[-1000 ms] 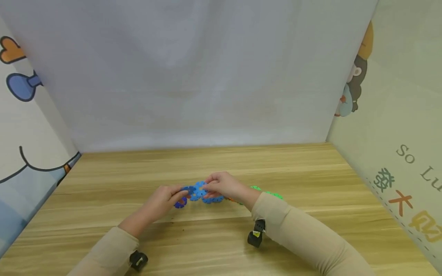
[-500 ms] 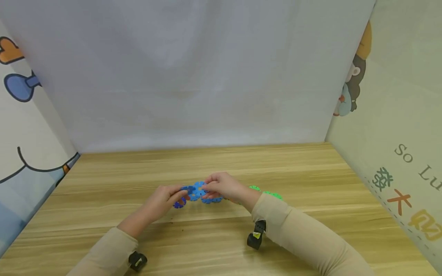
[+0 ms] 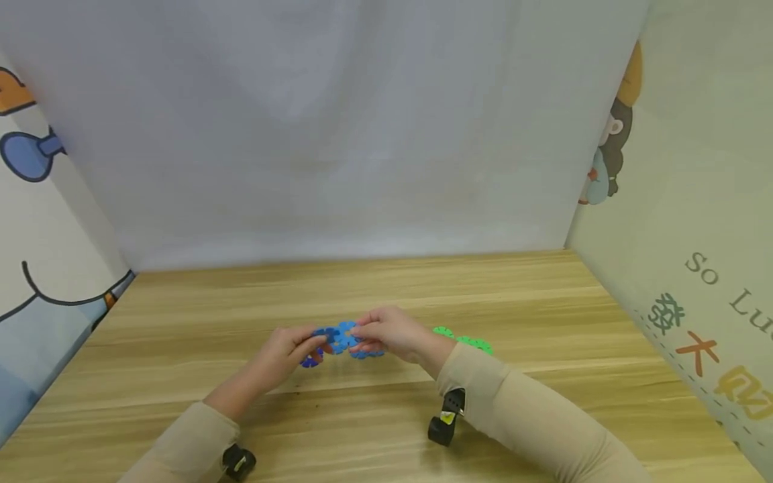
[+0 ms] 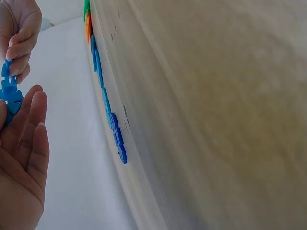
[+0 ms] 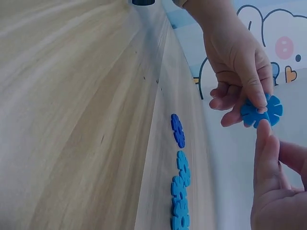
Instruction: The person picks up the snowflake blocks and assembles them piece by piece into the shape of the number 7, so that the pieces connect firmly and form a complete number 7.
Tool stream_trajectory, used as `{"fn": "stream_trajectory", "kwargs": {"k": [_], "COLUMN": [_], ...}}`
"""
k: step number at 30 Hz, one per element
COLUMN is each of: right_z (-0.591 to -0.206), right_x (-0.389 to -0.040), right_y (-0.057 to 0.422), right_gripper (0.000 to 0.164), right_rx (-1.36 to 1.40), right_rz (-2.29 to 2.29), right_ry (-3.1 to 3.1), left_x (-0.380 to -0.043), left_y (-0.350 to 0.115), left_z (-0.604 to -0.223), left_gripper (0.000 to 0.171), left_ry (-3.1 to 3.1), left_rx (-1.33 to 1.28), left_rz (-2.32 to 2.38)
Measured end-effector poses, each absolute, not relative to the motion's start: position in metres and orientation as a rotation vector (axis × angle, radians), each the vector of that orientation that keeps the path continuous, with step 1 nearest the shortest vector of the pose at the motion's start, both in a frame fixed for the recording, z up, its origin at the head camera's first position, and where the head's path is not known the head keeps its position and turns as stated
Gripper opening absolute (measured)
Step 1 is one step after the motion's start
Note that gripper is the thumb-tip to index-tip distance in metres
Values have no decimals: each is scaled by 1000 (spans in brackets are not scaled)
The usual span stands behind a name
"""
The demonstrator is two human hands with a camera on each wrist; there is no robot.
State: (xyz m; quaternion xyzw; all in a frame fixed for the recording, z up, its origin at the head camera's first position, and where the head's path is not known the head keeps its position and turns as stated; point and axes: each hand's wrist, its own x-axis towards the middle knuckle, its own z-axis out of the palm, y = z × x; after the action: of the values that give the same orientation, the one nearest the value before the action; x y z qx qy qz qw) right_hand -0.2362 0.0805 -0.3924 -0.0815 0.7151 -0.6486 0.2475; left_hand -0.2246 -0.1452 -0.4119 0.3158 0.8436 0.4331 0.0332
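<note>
My left hand (image 3: pixel 280 359) pinches a blue flower-shaped plastic disc (image 5: pixel 275 110) between thumb and fingers, raised over the table. From the other side my right hand (image 3: pixel 395 335) pinches a light blue flower-shaped disc (image 3: pixel 347 331). The two slotted discs meet edge to edge at an angle between my fingertips, which cover part of both. In the left wrist view, the light blue disc (image 4: pixel 10 91) shows between my left hand (image 4: pixel 21 177) and my right hand (image 4: pixel 21 33).
Below the hands, a row of flower discs lies on the wooden table (image 3: pixel 338 429): dark blue discs (image 4: pixel 118 136), light blue discs (image 5: pixel 180 211), an orange disc (image 4: pixel 88 26) and green discs (image 3: pixel 475 345). A grey-white curtain (image 3: pixel 338 134) stands behind, with printed panels (image 3: pixel 676 201) at the sides.
Both hands keep their pinch on the discs. My right hand has edged slightly left and down, hiding the orange piece on the table. The head view has shifted a little.
</note>
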Motion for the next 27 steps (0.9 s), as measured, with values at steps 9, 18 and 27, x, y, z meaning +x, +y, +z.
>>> {"fn": "stream_trajectory", "kwargs": {"k": [9, 18, 27], "right_z": [-391, -380, -381], "right_x": [-238, -233, -237], "right_y": [77, 79, 84], "right_gripper": [16, 18, 18], "right_rx": [-105, -100, -167], "right_rz": [-1837, -1844, -1808], "right_ry": [1898, 1895, 1983], "left_x": [-231, -229, -230], "left_y": [-147, -141, -132], "left_z": [-409, -398, -397], "left_gripper": [29, 25, 25], "left_ry": [2609, 2589, 2705], "left_rx": [1035, 1041, 1018], "left_rz": [1280, 1227, 1152]}}
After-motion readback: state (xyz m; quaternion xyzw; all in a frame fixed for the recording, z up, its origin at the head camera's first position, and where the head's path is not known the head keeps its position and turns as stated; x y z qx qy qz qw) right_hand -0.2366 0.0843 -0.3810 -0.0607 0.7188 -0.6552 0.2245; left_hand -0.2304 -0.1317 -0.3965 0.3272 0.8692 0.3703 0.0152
